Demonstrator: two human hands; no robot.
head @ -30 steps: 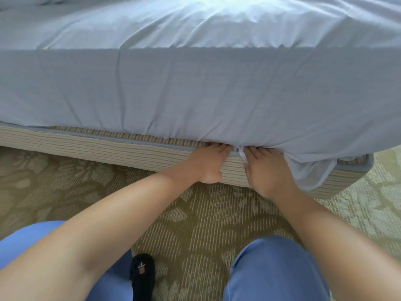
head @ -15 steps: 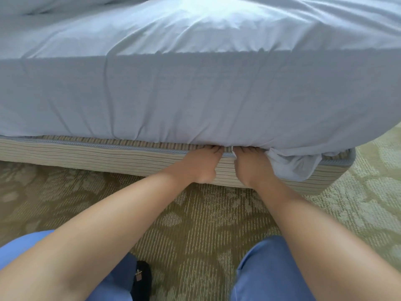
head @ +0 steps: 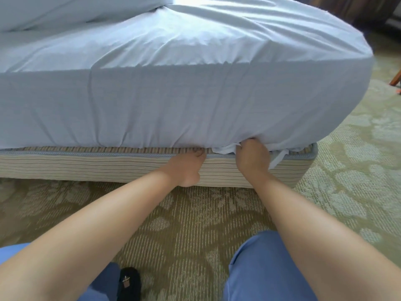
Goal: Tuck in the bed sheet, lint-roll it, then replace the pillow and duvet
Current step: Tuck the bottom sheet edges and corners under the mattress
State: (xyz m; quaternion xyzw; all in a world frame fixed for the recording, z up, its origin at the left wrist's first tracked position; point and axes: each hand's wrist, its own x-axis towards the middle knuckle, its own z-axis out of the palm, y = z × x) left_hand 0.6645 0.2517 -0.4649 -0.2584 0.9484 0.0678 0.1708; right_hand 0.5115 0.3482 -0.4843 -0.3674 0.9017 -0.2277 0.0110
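Both hands work at the seam where the mattress meets the striped bed base [head: 108, 168]. Left hand [head: 184, 168] lies against the side of the base with its fingertips [head: 198, 152] pushed up into the gap under the mattress; the fingers look fairly straight and hold nothing that can be seen, though their ends are partly hidden in the crease, so this is hard to judge for sure. Right hand [head: 251, 158] sits just beside it, nearer the bed's corner, with its fingers buried under the overhanging cloth. It seems to be pressing or gripping a bunch of the bed sheet [head: 173, 94], but the fingers are covered and I cannot tell which.

Pale blue, the sheet is drawn over the top and down the side of the mattress, smooth along the left part of the edge. Near the right hand a loose white fold [head: 223, 149] hangs out over the base, and another strip [head: 280, 158] dangles near the corner. Bulky bedding [head: 65, 9] lies at the far left of the bed top. Below, blue trouser legs [head: 264, 268] and a dark shoe [head: 129, 283] rest on the patterned carpet [head: 184, 224].
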